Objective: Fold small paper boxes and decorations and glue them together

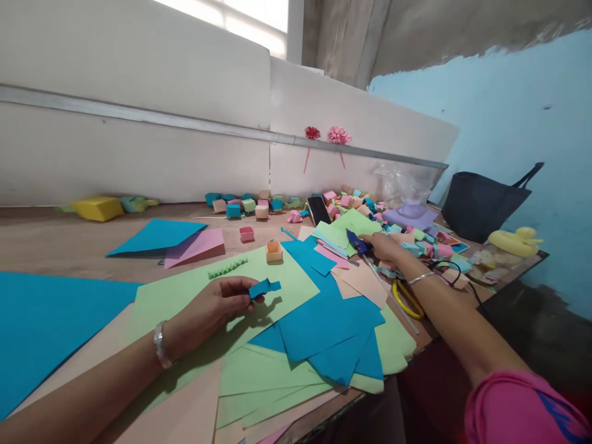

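Note:
A small folded blue paper piece [265,288] is pinched between the thumb and fingers of my left hand [225,299], just above a large light green sheet [185,308]. Out to the right, my right hand [380,246] has its fingers closed around a dark blue glue gun [357,242], which rests over green paper. Near my left hand, a peach paper box [274,251] and a zigzag-folded green strip [227,269] lie on the green sheet. A small pink box [246,234] sits behind them. Loose blue sheets [328,327] overlap between my two hands.
Several small coloured paper boxes [261,211] line the wall, beside a phone [319,210]. Yellow-handled scissors [407,300] lie under my right forearm. A dark bag [481,203] and a yellow balloon-like toy [514,242] stand at the right. Large blue paper [50,327] covers the left.

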`<control>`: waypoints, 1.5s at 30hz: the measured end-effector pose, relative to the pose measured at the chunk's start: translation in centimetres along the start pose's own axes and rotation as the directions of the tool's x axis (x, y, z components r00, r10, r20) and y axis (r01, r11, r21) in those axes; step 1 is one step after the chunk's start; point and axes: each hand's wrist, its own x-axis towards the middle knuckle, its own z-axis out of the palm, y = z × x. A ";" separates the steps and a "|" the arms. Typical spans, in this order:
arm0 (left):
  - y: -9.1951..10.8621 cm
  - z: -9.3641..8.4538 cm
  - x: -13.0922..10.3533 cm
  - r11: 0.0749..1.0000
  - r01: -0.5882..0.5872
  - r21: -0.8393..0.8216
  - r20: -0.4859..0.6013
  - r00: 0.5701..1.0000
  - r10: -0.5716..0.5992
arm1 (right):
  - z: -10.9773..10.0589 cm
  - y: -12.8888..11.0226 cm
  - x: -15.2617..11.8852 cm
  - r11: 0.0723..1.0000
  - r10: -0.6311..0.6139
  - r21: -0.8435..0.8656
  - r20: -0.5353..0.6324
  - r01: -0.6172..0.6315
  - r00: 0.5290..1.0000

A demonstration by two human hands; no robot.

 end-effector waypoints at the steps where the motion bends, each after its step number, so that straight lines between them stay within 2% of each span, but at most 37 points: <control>1: -0.1 -0.1 0.1 1.000 0.005 -0.003 -0.013 1.000 -0.005 | -0.3 0.2 0.3 0.999 0.001 0.048 -0.035 0.001 0.999; 4: -0.2 -0.4 0.3 1.000 0.014 -0.010 -0.040 0.999 -0.014 | -2.7 1.0 0.9 0.970 0.041 0.243 -0.190 0.006 0.981; 6: -0.3 -0.5 0.5 1.000 0.021 -0.016 -0.039 0.999 -0.022 | -5.2 1.7 0.9 0.917 0.107 0.398 -0.315 0.028 0.943; 9: -0.5 -0.5 0.6 1.000 0.018 -0.017 -0.034 0.999 -0.019 | -9.1 2.0 -0.3 0.767 0.218 0.625 -0.471 0.149 0.855; 11: -0.6 -0.3 0.5 0.999 -0.003 -0.032 -0.059 0.998 0.001 | -11.1 1.2 -2.0 0.626 0.251 0.737 -0.499 0.254 0.829; 13: -0.7 0.1 0.4 0.997 -0.023 -0.078 -0.076 0.997 0.017 | -11.8 -0.4 -4.1 0.481 0.216 0.816 -0.464 0.320 0.859; 15: -0.7 0.5 0.2 0.991 -0.056 -0.123 -0.109 0.993 0.043 | -11.1 -2.8 -6.4 0.338 0.157 0.872 -0.422 0.353 0.893; 16: -0.7 0.7 0.1 0.987 -0.071 -0.145 -0.120 0.991 0.054 | -10.3 -4.3 -7.5 0.200 0.082 0.933 -0.319 0.298 0.944; 17: -0.8 0.9 0.1 0.984 -0.078 -0.161 -0.129 0.990 0.057 | -9.2 -5.8 -8.6 0.109 0.039 0.957 -0.275 0.269 0.961; 18: -0.8 1.0 0.0 0.984 -0.076 -0.161 -0.140 0.989 0.054 | -8.0 -7.4 -9.6 0.080 -0.020 0.973 -0.215 0.216 0.976; 20: -0.8 1.3 -0.1 0.985 -0.073 -0.156 -0.173 0.984 0.046 | -5.6 -10.5 -11.3 0.144 -0.148 0.974 -0.156 0.177 0.977; 22: -0.8 1.5 -0.1 0.986 -0.075 -0.152 -0.212 0.976 0.041 | -3.4 -12.9 -12.3 0.264 -0.250 0.957 -0.053 0.121 0.967; 24: -0.9 1.6 -0.1 0.985 -0.080 -0.150 -0.251 0.967 0.041 | -1.5 -14.2 -12.8 0.419 -0.301 0.905 0.065 0.071 0.951; 26: -0.9 1.8 -0.1 0.985 -0.088 -0.149 -0.278 0.960 0.043 | 0.0 -14.6 -12.8 0.528 -0.292 0.848 0.132 0.045 0.947; 28: -1.0 1.8 0.0 0.984 -0.093 -0.152 -0.297 0.954 0.044 | 0.9 -14.5 -12.7 0.542 -0.332 0.835 0.109 0.095 0.937; 32: -1.0 1.6 0.2 0.982 -0.114 -0.153 -0.325 0.944 0.058 | 1.4 -14.2 -12.7 0.486 -0.442 0.845 0.018 0.222 0.897; 36: -0.9 1.4 0.2 0.982 -0.128 -0.138 -0.351 0.934 0.073 | 1.5 -14.4 -13.5 0.506 -0.402 0.841 0.033 0.192 0.915; 39: -0.8 1.5 0.2 0.984 -0.140 -0.109 -0.370 0.924 0.091 | 1.8 -14.6 -13.9 0.562 -0.399 0.804 0.056 0.196 0.915; 42: -1.0 1.5 0.2 0.983 -0.174 -0.053 -0.377 0.915 0.141 | 1.9 -14.9 -14.1 0.641 -0.428 0.713 0.026 0.283 0.903; 45: -1.2 1.4 0.4 0.972 -0.235 0.011 -0.378 0.899 0.221 | 1.6 -15.2 -14.4 0.676 -0.448 0.657 0.007 0.334 0.894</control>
